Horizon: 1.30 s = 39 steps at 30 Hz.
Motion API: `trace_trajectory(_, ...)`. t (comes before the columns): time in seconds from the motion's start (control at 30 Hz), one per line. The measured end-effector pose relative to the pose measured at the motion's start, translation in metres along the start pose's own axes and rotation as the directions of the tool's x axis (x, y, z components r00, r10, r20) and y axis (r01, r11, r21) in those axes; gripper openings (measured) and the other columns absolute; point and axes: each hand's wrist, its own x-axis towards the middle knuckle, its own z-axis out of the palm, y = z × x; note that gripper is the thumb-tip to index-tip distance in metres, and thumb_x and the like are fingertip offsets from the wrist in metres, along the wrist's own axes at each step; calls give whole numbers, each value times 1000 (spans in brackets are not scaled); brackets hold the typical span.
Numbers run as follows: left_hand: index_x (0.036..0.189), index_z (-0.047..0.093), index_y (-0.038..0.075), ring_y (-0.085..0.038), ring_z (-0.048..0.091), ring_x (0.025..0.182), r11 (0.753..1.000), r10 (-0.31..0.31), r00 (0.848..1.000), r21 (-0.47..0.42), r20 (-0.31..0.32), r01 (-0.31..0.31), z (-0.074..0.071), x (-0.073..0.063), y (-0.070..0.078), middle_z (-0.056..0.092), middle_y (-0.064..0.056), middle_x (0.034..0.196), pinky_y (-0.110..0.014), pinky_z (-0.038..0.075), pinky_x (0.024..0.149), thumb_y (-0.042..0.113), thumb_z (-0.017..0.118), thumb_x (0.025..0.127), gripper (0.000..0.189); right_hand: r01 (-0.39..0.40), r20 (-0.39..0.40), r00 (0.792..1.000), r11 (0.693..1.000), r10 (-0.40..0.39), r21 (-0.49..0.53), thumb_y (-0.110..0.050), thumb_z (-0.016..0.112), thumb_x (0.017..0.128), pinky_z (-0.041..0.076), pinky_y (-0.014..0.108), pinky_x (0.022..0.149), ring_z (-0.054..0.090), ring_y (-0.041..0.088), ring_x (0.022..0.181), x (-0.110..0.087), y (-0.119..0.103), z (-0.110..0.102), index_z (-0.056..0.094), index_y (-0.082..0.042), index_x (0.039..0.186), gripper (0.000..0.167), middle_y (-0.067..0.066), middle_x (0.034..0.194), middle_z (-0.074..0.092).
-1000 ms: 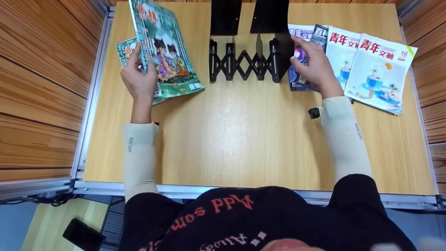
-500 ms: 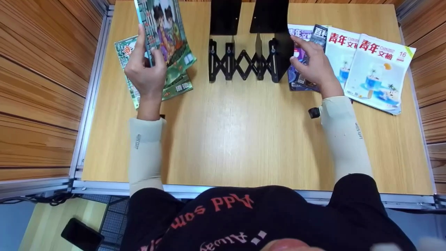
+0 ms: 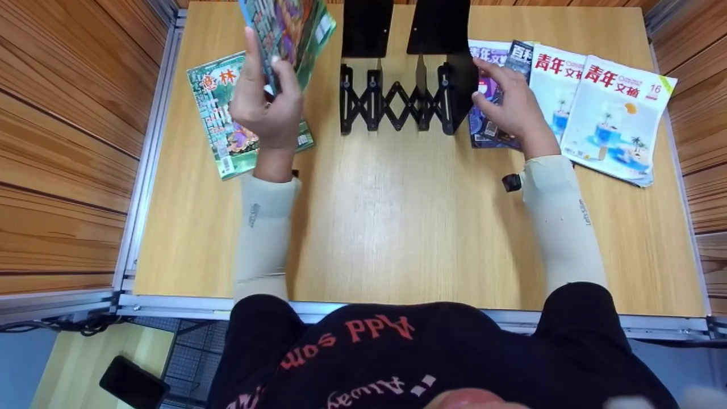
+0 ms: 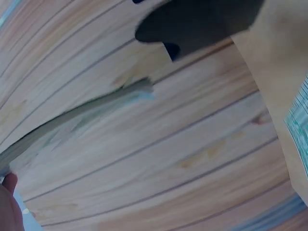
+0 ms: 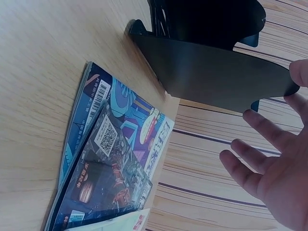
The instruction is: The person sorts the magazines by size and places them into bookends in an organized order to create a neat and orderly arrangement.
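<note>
My left hand [image 3: 270, 108] grips a green illustrated magazine [image 3: 309, 31] by its lower edge, raised at the back left. In the left wrist view that magazine [image 4: 77, 109] shows nearly edge-on, with a fingertip at its end. Another green magazine [image 3: 218, 108] lies on the table, partly covered by that hand. A black expandable bookend [image 3: 397, 105] stands to the right of the raised magazine, its upright plates apart. Thumb and index finger of my right hand [image 3: 514, 105] pinch the edge of its right end plate [image 5: 211, 72]; the other fingers are spread.
Several magazines [image 3: 616, 119] lie fanned on the right, with a purple one [image 5: 139, 127] and a dark one [image 5: 108, 178] beside the bookend. Wood-grain panels [image 3: 68, 142] flank the table [image 3: 386, 238]. A black phone [image 3: 135, 382] lies on a lower surface at left.
My left hand has moved right and away from me with the magazine, tilting it and uncovering more of the green one below. The right hand and bookend stay put.
</note>
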Motion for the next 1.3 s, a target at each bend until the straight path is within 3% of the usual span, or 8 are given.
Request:
trace_trajectory(0.13,97,54,-29,-24,70,76,994,-20,999,-109,-47,15,16,-8,11,68,-31,98,-33,57,69,-14,61,76,27,-2,5,1000,1000,2,7,-50,51,93,14,49,118,15,16,148,0,0,0,23,-60,141,57,-10,157,28)
trace_trajectory(0.23,96,55,-28,-21,63,61,994,-7,999,-109,-53,1,30,-17,10,71,-26,93,-30,52,57,-14,62,75,26,-10,13,1000,1000,10,16,-50,51,93,14,50,119,14,16,149,0,-1,0,23,-60,141,56,-11,157,27)
trace_trajectory(0.3,96,57,-26,-20,55,53,997,13,999,-74,-46,-16,39,-24,6,72,-23,90,-28,46,50,-12,63,76,26,-16,14,1000,1000,16,18,-50,51,93,14,50,119,15,17,148,0,-2,0,23,-59,141,57,-10,157,29)
trace_trajectory(0.37,97,61,-23,-18,45,47,999,40,999,-12,-37,-40,48,-32,1,72,-16,77,-28,39,45,-9,65,77,25,-28,18,999,999,27,19,-49,51,93,15,51,118,15,17,148,0,-2,0,23,-60,141,57,-9,157,29)
trace_trajectory(0.5,97,67,-16,-16,38,44,992,86,996,90,-5,-85,63,-47,-10,61,-6,59,-28,34,44,-5,66,79,22,-47,31,998,999,47,23,-50,51,93,15,51,118,15,18,149,-1,-3,-1,22,-61,141,56,-9,157,28)
trace_trajectory(0.83,101,73,-4,-13,44,47,963,141,986,217,89,-158,86,-90,-36,75,-2,86,-29,35,44,2,63,83,21,-41,49,998,999,40,20,-51,52,93,13,51,118,15,18,149,0,-3,-2,22,-60,141,57,-11,158,26)
trace_trajectory(1.1,107,72,-1,-13,41,45,955,151,973,229,173,-189,95,-123,-51,76,0,98,-27,30,43,3,60,84,26,-56,58,997,998,55,19,-49,54,93,17,52,118,20,21,147,0,-9,-4,24,-59,141,58,-7,155,33)
trace_trajectory(1.3,106,73,1,-13,46,48,959,167,971,201,173,-201,98,-141,-55,75,0,87,-26,36,45,2,61,81,28,-39,47,998,999,38,22,-46,54,93,18,52,117,23,21,146,1,-8,-4,26,-57,142,57,-7,155,34)
